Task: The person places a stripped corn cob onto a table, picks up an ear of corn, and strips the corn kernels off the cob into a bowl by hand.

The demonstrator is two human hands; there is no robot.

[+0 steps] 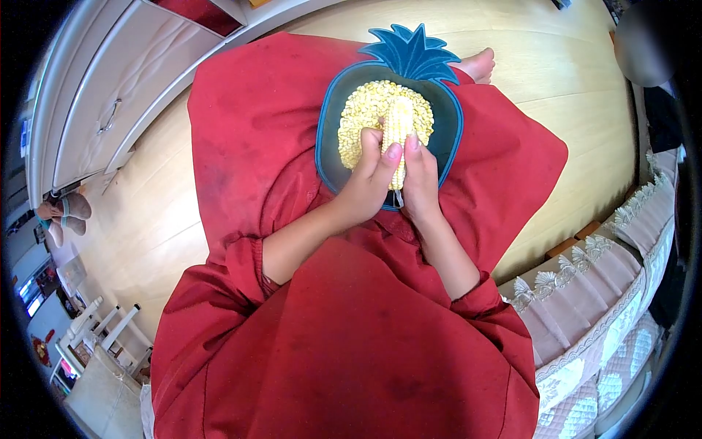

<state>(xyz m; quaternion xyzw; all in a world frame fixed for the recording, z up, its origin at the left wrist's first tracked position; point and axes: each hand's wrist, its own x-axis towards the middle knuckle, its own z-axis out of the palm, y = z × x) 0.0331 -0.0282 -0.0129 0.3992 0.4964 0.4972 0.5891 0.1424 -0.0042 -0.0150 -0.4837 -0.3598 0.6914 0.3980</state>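
A dark teal pineapple-shaped bowl rests on the red garment over my lap, its leafy top pointing away from me. Loose pale yellow corn kernels lie in it. Over the near part of the bowl, a corn cob is held upright in the view, between both hands. My left hand grips it from the left side, fingers curled and thumb against it. On its right side, my right hand is closed round it, thumb pressed on the kernels.
A white cabinet stands at the upper left, with slippers below it on the wooden floor. A sofa with a lace-edged cover is at the right. A bare foot shows beyond the garment.
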